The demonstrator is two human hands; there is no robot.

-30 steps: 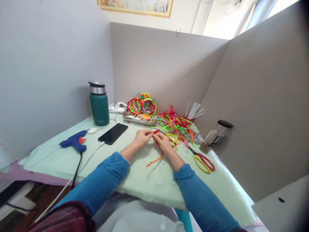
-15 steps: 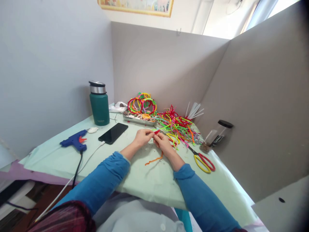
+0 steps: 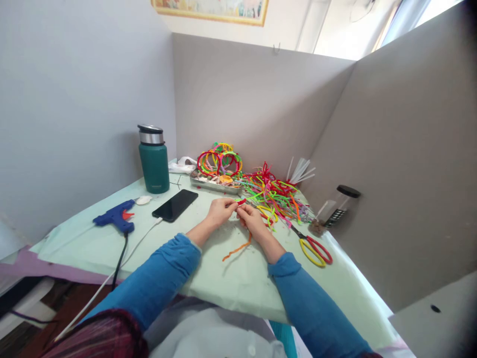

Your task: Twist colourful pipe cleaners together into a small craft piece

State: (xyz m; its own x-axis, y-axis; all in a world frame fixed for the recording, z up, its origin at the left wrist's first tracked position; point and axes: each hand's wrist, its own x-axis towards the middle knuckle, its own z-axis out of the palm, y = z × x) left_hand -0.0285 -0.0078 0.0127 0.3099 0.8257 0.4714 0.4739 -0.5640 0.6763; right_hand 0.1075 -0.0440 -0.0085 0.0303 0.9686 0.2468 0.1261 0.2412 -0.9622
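Over the middle of the table, my left hand (image 3: 221,211) and my right hand (image 3: 252,219) meet fingertip to fingertip. Both are closed in a pinch on a pipe cleaner piece. Its red part (image 3: 242,202) pokes up between the fingertips, and an orange pipe cleaner end (image 3: 237,248) hangs below my right hand toward the tabletop. My fingers hide how the red and orange parts join. Right behind my hands lies a tangled pile of colourful pipe cleaners (image 3: 274,191).
Scissors (image 3: 315,248) lie right of my right hand. To the left are a phone (image 3: 175,205) on a white cable, a blue glue gun (image 3: 116,216) and a green bottle (image 3: 154,164). A metal tray (image 3: 216,187) bearing pipe cleaner rings (image 3: 219,162) stands at the back. A clear jar (image 3: 335,206) is at right.
The loose orange end has swung slightly left and down. My fingertips have shifted a little around the red part; both hands keep almost the same place.
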